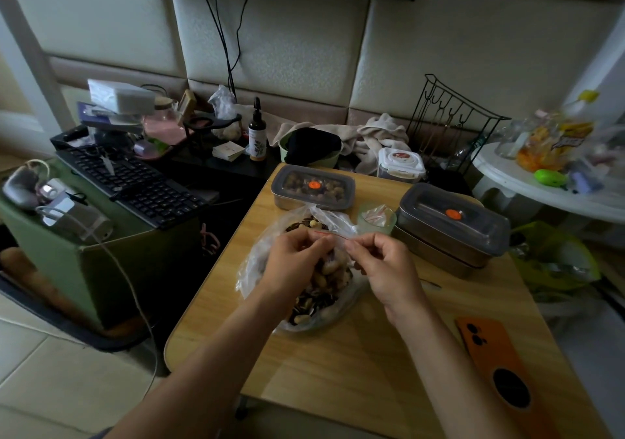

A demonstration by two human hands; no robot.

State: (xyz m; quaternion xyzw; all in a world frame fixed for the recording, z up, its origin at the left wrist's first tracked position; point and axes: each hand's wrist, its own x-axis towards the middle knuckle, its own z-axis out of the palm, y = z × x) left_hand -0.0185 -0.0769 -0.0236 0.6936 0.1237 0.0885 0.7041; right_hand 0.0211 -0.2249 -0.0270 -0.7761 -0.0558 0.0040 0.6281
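The wooden table (338,364) runs from the centre of the frame down to the lower right; its left edge slants down to a rounded corner at the lower left, with floor tiles beyond it. Its far end is crowded: a lidded container (313,186) sits at upper centre, a small green cup (377,218) just right of it, and two stacked containers (453,225) further right. An orange phone (490,354) lies near the right edge at the lower right. Bare wood shows in the lower middle of the frame between the two forearms, and in a strip between the right forearm and the phone.

A large plastic bag (257,269) of peanuts and dark seeds (314,300) lies open in the centre of the table. Above it, between the two hands, hangs the small clear bag (333,262) with peanuts inside; its red strip (329,234) stretches nearly level from one hand to the other, just in front of the green cup.

The left hand (297,259) has its fingers curled and pinches the left end of the strip; the right hand (378,266) pinches the right end between thumb and forefinger, the other fingers folded loosely below. Both forearms rise from the bottom of the frame and converge over the large bag; the backs of the hands face the camera.
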